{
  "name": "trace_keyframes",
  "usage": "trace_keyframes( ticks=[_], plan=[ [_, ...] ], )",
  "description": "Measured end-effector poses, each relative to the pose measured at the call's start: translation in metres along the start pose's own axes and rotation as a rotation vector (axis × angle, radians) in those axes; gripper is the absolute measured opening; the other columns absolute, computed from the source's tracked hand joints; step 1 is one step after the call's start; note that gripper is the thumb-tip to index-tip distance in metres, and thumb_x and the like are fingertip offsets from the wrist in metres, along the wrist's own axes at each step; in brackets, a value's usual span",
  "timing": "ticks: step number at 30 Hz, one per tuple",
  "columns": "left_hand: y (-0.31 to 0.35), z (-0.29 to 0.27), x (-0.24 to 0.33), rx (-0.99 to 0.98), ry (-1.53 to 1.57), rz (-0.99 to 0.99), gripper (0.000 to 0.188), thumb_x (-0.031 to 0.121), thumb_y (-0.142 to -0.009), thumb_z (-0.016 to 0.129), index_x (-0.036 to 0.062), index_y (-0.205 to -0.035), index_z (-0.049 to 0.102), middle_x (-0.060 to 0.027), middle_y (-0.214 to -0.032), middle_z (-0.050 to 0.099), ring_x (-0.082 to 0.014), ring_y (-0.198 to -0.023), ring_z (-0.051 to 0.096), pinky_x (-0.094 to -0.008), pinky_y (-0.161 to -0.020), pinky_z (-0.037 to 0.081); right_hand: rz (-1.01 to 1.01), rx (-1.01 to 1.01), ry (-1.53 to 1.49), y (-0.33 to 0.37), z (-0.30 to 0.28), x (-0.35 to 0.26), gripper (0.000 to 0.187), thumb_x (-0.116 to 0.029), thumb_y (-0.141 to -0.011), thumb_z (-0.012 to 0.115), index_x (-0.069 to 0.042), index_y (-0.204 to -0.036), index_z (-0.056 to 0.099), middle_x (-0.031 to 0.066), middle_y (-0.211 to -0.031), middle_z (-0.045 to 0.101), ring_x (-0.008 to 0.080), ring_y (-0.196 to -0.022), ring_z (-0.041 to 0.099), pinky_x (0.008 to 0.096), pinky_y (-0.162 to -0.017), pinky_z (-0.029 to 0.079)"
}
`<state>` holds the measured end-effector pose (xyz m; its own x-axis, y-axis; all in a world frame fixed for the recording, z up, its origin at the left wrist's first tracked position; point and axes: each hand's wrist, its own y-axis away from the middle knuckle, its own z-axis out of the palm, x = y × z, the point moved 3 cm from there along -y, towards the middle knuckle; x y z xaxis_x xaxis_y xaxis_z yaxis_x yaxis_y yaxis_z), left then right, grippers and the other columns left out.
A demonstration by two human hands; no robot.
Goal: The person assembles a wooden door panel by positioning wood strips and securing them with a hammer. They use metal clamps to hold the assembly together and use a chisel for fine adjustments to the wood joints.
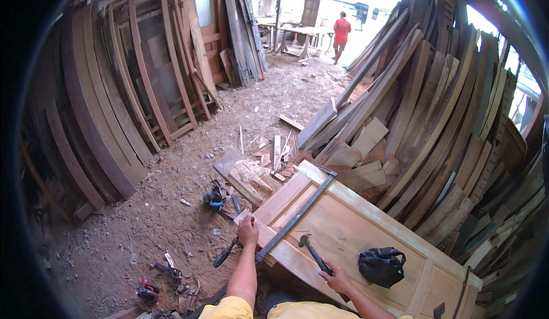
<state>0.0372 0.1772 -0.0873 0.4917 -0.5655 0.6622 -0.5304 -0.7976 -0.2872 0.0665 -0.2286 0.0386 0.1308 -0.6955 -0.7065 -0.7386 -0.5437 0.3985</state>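
Yellow cloth [233,308] shows at the near edge, where the person stands over a pale wooden door panel [343,213] lying flat, long side running off to the near right. On the ground at the near left I see a red tool [150,286] and a jumble of dark metal hand tools [171,273]. The right grip [338,280] is closed round the handle of a hammer [313,255], its head over the panel; whether it touches the wood I can't tell. Just right of that hand sits a bunched black plastic bag [381,266], close enough to crowd it. A long dark bar clamp [297,215] crosses the panel between hammer and left hand, a real obstacle. The left grip [248,233] is curled at the panel's left end; from here I can't make out whether it pinches anything small. Near it is a black handle [224,254].

Farther on, a blue power tool [214,197] lies on the littered ground, with wood scraps [278,153] beyond. Leaning boards [423,113] hem in the right side; tall wooden frames [154,61] line the left. At the far end stand a worktop [306,30] and a person in a red shirt [342,31].
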Motion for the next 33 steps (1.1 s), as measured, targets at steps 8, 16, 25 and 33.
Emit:
trace_keyframes(
  ticks=[8, 16, 25, 33],
  plan=[
    [0.009, -0.002, 0.007, 0.011, 0.025, -0.097, 0.017, 0.021, -0.092, 0.071, 0.0121, -0.105, 0.064, -0.0114, -0.1, 0.071, -0.0349, -0.102, 0.067, -0.0507, -0.087, 0.055, 0.078, 0.0, -0.023, 0.034, -0.006, 0.013, 0.066, -0.036, -0.097, 0.077, -0.015, -0.156, 0.055, 0.0204, -0.136, 0.071, 0.0324, -0.105, 0.073, 0.0386, -0.096, 0.055],
    [-0.015, 0.065, 0.041, -0.001, 0.112, -0.057, 0.058, 0.009, -0.086, 0.065, 0.007, -0.144, 0.061, -0.0229, -0.126, 0.071, -0.0416, -0.117, 0.066, -0.0513, -0.102, 0.052, -0.21, 0.183, 0.083, 0.041, -0.002, 0.067, 0.065, -0.025, -0.095, 0.081, -0.013, -0.154, 0.057, 0.0177, -0.095, 0.077, 0.0172, -0.07, 0.064, 0.0367, -0.068, 0.054],
    [-0.113, 0.178, 0.23, -0.981, -0.337, 0.045, 0.069, 0.024, -0.095, 0.06, 0.0178, -0.162, 0.043, -0.0171, -0.147, 0.064, -0.0348, -0.132, 0.065, -0.0535, -0.104, 0.054, 0.04, 0.262, -0.242, 0.087, -0.036, 0.07, 0.069, -0.012, -0.099, 0.075, -0.014, -0.162, 0.046, -0.0012, -0.078, 0.059, 0.0056, -0.055, 0.048, 0.0252, -0.047, 0.037],
    [-0.089, 0.174, 0.195, -0.909, -0.23, -0.038, 0.078, 0.026, -0.098, 0.056, 0.0169, -0.169, 0.026, -0.0216, -0.146, 0.064, -0.0394, -0.13, 0.065, -0.0566, -0.106, 0.051, 0.153, 0.219, -0.151, 0.117, -0.025, 0.06, 0.07, -0.021, -0.096, 0.079, -0.013, -0.159, 0.05, 0.0069, -0.087, 0.067, 0.0115, -0.065, 0.058, 0.0307, -0.061, 0.05]
  ],
)
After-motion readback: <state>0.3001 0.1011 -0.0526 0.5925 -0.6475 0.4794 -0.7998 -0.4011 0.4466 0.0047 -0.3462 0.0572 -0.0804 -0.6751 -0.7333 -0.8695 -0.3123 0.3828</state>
